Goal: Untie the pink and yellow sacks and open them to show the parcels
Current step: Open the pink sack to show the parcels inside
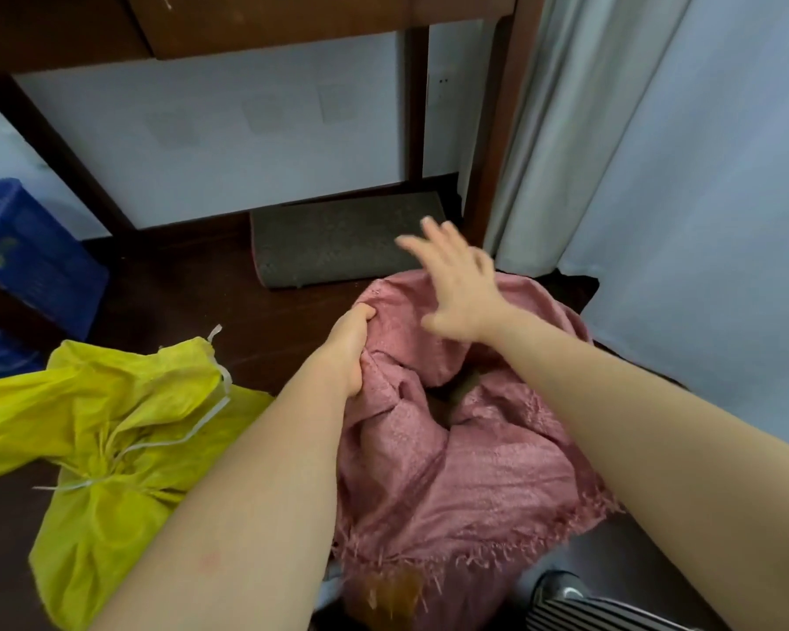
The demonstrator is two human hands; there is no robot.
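Pink woven plastic sack (465,457) on dark floor, mouth partly open, frayed near edge.
Left hand (351,343) gripped its rim; right hand (461,284) splayed above; yellow woven sack (110,430) tied, left; no legible writing.

No legible text, labels, brands or numbers, faint yellow marking on blue crate (24,248) well left of the fingers, too blurred to read

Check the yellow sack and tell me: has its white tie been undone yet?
No, the white tie is knotted round the gathered neck of the yellow sack.
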